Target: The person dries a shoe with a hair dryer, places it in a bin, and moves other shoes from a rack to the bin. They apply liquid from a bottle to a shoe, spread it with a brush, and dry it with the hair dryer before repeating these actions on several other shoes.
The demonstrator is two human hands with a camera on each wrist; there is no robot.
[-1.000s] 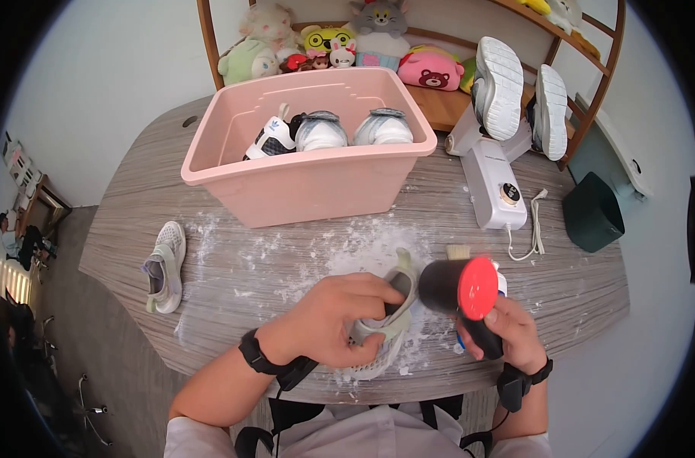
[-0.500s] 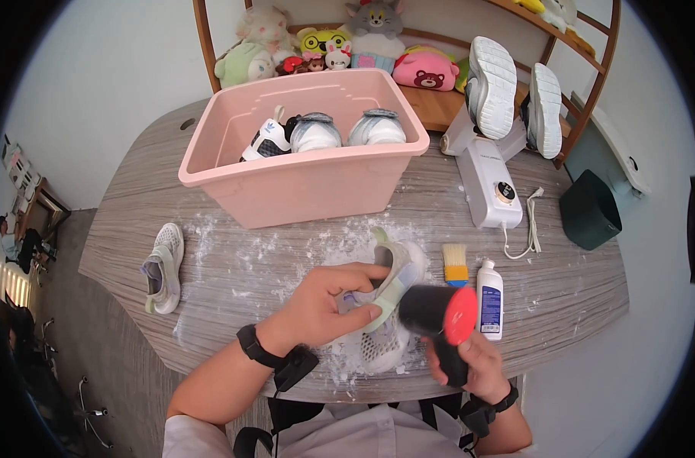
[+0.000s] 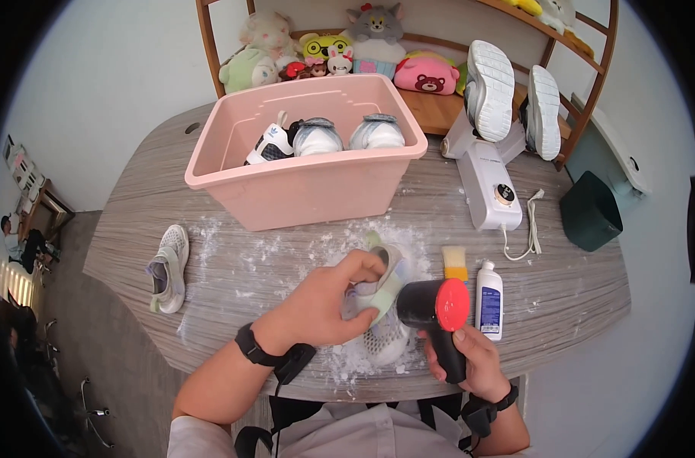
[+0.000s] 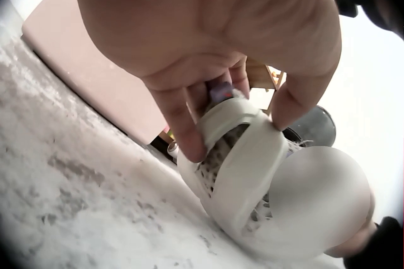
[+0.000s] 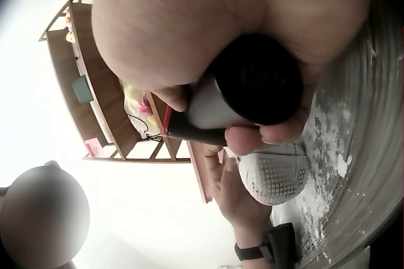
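My left hand (image 3: 320,301) holds a light mesh sneaker (image 3: 388,337) by its collar, thumb on the near side and fingers at the opening. Its pale green strap lies by the thumb, and the toe points toward me, low over the powdery table. In the left wrist view the fingers pinch the edge of the sneaker (image 4: 233,162). My right hand (image 3: 473,359) grips the handle of a black pistol-shaped device (image 3: 420,304) with a red round end. Its black barrel reaches the sneaker's right side in the head view. The handle's base (image 5: 257,80) fills the palm in the right wrist view.
A matching sneaker (image 3: 169,269) lies at left. Beyond the white flakes stands a pink bin (image 3: 301,195) with several shoes. At right are a brush (image 3: 455,263), a white bottle (image 3: 488,301), a shoe dryer (image 3: 488,183) bearing two shoes, and a dark green bin (image 3: 590,212).
The black device has moved left and down, closer to the sneaker, uncovering the brush and bottle. The sneaker has turned in the left hand, its toe now showing below the thumb.
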